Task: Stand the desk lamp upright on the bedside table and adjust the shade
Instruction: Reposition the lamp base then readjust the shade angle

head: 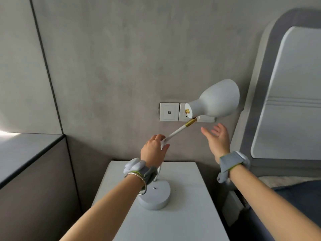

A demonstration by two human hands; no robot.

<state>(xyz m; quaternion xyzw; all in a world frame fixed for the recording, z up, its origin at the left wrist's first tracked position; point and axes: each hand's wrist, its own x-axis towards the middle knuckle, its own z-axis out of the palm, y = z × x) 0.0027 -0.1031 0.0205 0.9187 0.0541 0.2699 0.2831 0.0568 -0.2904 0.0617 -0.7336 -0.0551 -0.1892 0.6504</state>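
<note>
A white desk lamp stands on the white bedside table on its round base. Its thin white arm slants up to the right to a brass joint and a white bell-shaped shade, which points up and to the right. My left hand is closed around the lower part of the lamp arm. Just below and to the right of the shade, my right hand is open with fingers spread, not touching it. The lower stem is hidden behind my left wrist.
A grey wall stands close behind the table, with white socket plates partly behind the shade. A padded grey headboard and the bed are at the right. A low grey ledge runs along the left.
</note>
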